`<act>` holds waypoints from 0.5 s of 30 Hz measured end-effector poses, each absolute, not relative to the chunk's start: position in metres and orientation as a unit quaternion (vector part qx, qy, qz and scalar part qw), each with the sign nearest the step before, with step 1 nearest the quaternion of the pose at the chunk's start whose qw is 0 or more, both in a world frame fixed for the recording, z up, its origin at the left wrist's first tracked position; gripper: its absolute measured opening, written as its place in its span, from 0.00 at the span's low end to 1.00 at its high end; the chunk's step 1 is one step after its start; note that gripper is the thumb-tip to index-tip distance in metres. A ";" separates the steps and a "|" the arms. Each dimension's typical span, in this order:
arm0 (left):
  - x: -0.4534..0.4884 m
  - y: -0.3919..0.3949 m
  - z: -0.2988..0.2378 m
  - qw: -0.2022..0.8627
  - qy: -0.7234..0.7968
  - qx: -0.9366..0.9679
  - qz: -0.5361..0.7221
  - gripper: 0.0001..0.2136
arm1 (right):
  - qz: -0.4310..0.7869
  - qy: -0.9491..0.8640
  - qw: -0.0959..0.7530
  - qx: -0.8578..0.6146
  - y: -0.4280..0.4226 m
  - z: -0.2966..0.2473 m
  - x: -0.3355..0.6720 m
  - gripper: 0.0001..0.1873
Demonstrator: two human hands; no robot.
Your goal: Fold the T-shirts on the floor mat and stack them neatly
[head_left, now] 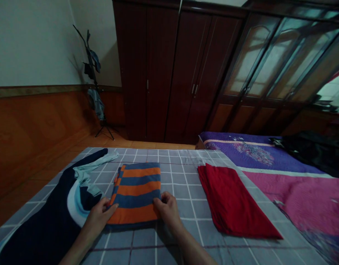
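Folded orange-and-blue striped garment lies on a grey checked sheet, between a navy garment with pale-blue print on the left and a folded red cloth on the right. Purple-and-pink bedspread alongside; dark wood wardrobe beyond. Left grip lies over the striped garment's near left corner, fingers together; cannot tell whether clamped. Right grip is bunched and pinching the near right edge. Striped garment sits directly ahead of and between both grips.
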State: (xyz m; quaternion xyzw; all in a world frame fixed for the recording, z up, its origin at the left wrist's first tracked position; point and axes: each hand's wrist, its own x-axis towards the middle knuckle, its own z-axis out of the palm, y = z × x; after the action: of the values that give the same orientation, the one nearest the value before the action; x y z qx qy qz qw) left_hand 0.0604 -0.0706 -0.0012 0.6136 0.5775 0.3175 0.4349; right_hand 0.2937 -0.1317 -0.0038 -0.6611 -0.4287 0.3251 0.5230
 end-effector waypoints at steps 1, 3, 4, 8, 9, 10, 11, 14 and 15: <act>0.065 -0.073 0.004 0.482 0.572 0.571 0.340 0.17 | 0.366 -0.395 0.541 -0.646 -0.132 -0.002 0.294 0.13; 0.073 -0.080 0.021 0.541 0.566 0.497 0.374 0.21 | 0.440 -0.331 0.580 -0.600 -0.134 0.004 0.295 0.15; 0.078 -0.083 0.033 0.556 0.561 0.474 0.389 0.24 | 0.466 -0.306 0.597 -0.577 -0.136 0.010 0.296 0.16; 0.099 -0.094 0.092 0.613 0.509 0.440 0.415 0.37 | 0.520 -0.230 0.667 -0.481 -0.159 0.053 0.314 0.17; 0.106 -0.096 0.107 0.634 0.492 0.439 0.405 0.36 | 0.532 -0.211 0.687 -0.448 -0.168 0.069 0.323 0.18; 0.114 -0.100 0.122 0.653 0.475 0.440 0.393 0.34 | 0.541 -0.192 0.708 -0.412 -0.179 0.087 0.332 0.19; 0.123 -0.104 0.137 0.669 0.459 0.444 0.380 0.32 | 0.543 -0.179 0.724 -0.385 -0.192 0.104 0.343 0.19; 0.160 -0.120 0.173 0.706 0.403 0.471 0.341 0.24 | 0.494 -0.177 0.762 -0.379 -0.232 0.154 0.379 0.18; 0.175 -0.124 0.182 0.721 0.377 0.483 0.325 0.23 | 0.472 -0.183 0.769 -0.389 -0.245 0.168 0.391 0.17</act>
State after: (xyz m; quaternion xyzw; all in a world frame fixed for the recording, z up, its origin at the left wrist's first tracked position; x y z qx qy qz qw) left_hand 0.1750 -0.1241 0.1823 0.4826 0.3771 0.3248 0.7207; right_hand 0.3910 -0.2447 0.1676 -0.3890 -0.1833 0.4722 0.7695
